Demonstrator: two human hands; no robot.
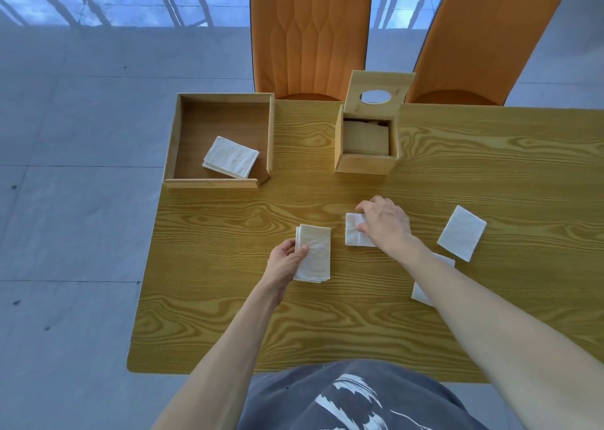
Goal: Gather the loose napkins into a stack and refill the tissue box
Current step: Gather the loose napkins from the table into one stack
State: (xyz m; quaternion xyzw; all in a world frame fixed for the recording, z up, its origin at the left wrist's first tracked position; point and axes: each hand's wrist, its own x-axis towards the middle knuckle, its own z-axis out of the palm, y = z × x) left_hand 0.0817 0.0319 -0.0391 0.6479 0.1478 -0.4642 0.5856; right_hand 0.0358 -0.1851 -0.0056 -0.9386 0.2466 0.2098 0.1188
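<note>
Head view, looking down on a wood-grain surface [228, 315]. Left hand [283, 263] grips a small stack of napkins [314, 253] at its left edge, thumb on top and fingers [289, 245] curled underneath, pinching the stack; several layers show at the near edge. Right hand [385, 223] rests palm-down on a single folded napkin [354, 233] just right of the stack, fingers bent and pressed onto its far right corner; whether they pinch it or only press it cannot be told. Another loose napkin [461, 233] lies flat further right, well apart from the hand. One more napkin [421, 294] lies near the right forearm, mostly hidden under it. Tissue box [366, 159], wooden, stands at the far centre of the surface, its lid [379, 91] with oval opening swung up and back; tissues [366, 140] visible inside, below the rim. Open wooden tray [170, 155] at the far left corner holds a separate napkin pile [230, 156] in its near right part. Two orange chairs [310, 33] stand beyond the far edge.
</note>
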